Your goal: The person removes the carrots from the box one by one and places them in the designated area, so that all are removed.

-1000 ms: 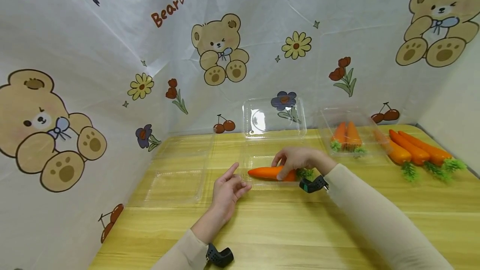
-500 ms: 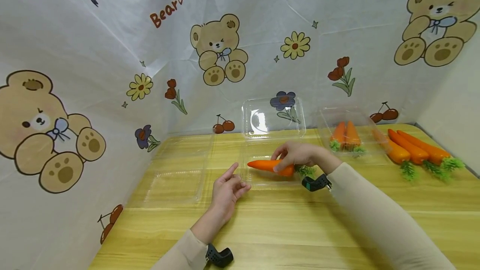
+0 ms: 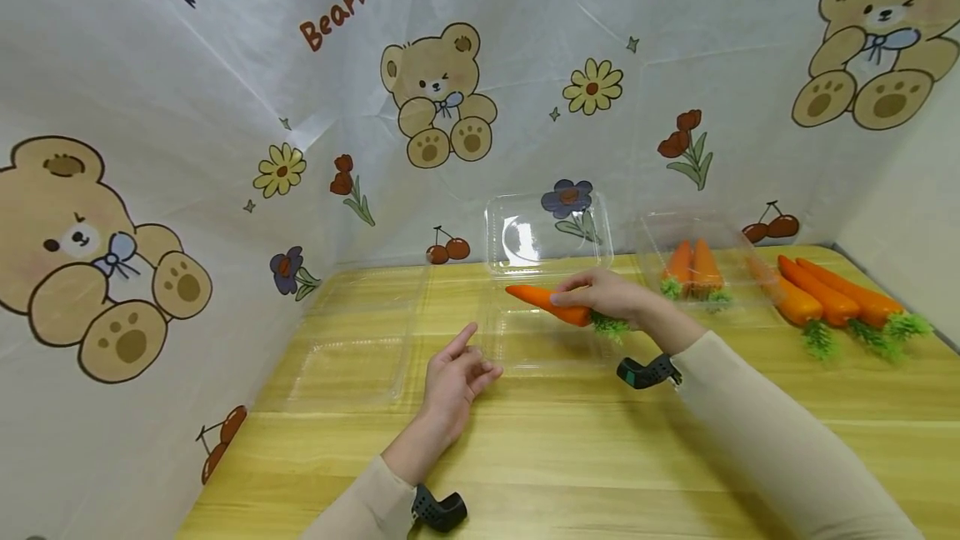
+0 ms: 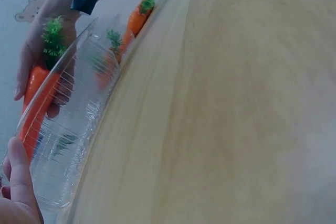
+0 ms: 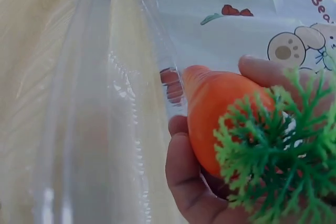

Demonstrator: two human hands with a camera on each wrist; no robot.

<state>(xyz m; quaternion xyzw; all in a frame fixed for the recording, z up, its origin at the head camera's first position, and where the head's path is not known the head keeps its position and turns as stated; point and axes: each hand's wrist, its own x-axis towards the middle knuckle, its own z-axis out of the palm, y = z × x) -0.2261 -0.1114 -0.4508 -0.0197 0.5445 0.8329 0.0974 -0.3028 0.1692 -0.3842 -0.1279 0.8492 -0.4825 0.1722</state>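
My right hand [image 3: 600,294] grips an orange carrot [image 3: 536,297] with a green leafy top, thumb on one side and fingers on the other. The carrot is held tilted above an open clear plastic box [image 3: 551,363], its tip pointing left; in the right wrist view the carrot's thick end [image 5: 215,119] and leaves [image 5: 278,150] are close. My left hand [image 3: 450,390] rests at the box's front left corner, index finger stretched out along its side. In the left wrist view, a left finger [image 4: 21,174] touches the box's wall.
A second clear box [image 3: 345,369] stands open on the left. At the right, another clear box [image 3: 738,300] contains carrots [image 3: 705,269], beside several loose carrots [image 3: 828,298]. The middle box's raised lid [image 3: 517,232] leans near the bear-print sheet [image 3: 525,7].
My right hand has lifted the carrot up and away from the middle box's floor, tilting its tip upward. My left hand has stayed at the box's corner.
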